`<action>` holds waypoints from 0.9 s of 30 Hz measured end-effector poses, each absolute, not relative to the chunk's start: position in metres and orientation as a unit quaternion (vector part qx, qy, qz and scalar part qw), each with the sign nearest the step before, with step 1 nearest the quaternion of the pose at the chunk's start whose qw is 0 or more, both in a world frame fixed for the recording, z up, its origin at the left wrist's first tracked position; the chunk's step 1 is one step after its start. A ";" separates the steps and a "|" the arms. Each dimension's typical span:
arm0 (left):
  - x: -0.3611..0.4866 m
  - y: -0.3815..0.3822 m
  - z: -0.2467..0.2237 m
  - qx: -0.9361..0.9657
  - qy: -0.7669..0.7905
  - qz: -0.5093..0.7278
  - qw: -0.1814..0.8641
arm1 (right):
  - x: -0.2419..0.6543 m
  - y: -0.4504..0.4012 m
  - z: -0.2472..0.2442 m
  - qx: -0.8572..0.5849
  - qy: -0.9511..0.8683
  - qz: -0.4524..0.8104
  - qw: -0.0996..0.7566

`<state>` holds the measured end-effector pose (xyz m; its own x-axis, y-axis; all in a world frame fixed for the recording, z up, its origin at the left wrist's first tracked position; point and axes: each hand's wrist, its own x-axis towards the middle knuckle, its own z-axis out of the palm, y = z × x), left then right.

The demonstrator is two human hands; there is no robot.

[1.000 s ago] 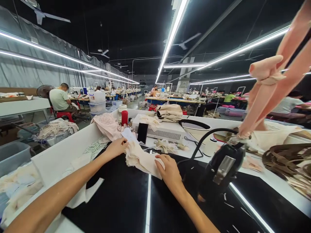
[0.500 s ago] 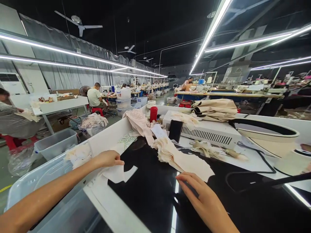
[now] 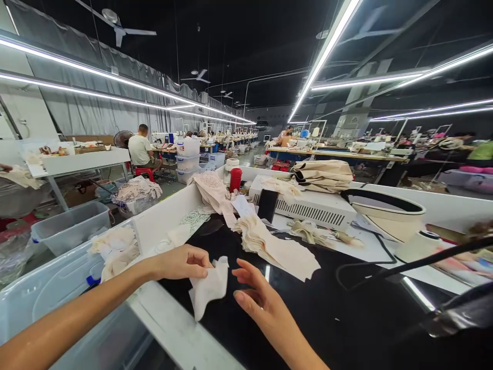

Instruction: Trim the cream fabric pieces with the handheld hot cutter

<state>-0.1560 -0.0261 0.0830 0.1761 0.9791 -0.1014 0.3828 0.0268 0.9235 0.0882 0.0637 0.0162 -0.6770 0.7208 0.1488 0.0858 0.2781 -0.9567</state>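
Between thumb and fingers, my left hand (image 3: pixel 188 261) pinches a small cream fabric piece (image 3: pixel 211 289), which hangs over the left edge of the glossy black tabletop (image 3: pixel 316 318). Close to its right, my right hand (image 3: pixel 259 293) is open with fingers apart and bent, holding nothing and not touching the cloth. Beyond both hands lies a fanned stack of cream cut fabric pieces (image 3: pixel 275 249). A pinkish fabric bundle (image 3: pixel 213 192) rests behind that stack, beside a red container (image 3: pixel 235 180).
A white vented box (image 3: pixel 319 208) carries folded beige fabric (image 3: pixel 323 174). A round cream piece with black trim (image 3: pixel 385 210) is at the right, near a blurred dark machine arm (image 3: pixel 442 257). A translucent bin (image 3: pixel 46 303) stands left, below the table edge. A seated person (image 3: pixel 140 149) works farther off.
My left hand has moved right, lifting the fabric piece off the table's left side. My right hand has come leftward toward it. The view has turned slightly right.
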 end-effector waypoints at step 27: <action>-0.087 -0.011 0.061 0.572 0.586 0.345 0.458 | 0.109 0.019 0.009 -0.275 -0.649 0.696 0.140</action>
